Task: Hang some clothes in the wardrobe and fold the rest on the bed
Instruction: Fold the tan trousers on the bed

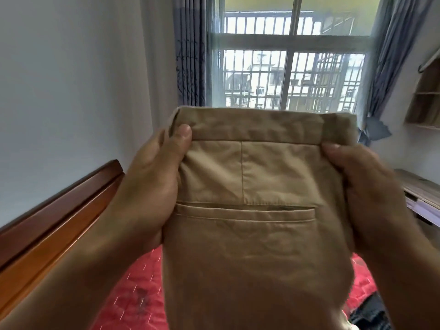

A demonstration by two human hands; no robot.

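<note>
A pair of khaki trousers [250,234] hangs in front of me, held up by the waistband above the bed, its back pocket facing me. My left hand [152,186] grips the left end of the waistband, thumb on the front of the cloth. My right hand [364,184] grips the right end the same way. The legs drop below the frame's lower edge. The bed [133,294] with its red quilted cover lies underneath.
A wooden headboard [54,210] runs along the left wall. A barred window [290,67] with blue-grey curtains is straight ahead. Wooden shelves [426,96] and a desk [419,189] stand at the right. A dark garment [371,313] lies on the bed at lower right.
</note>
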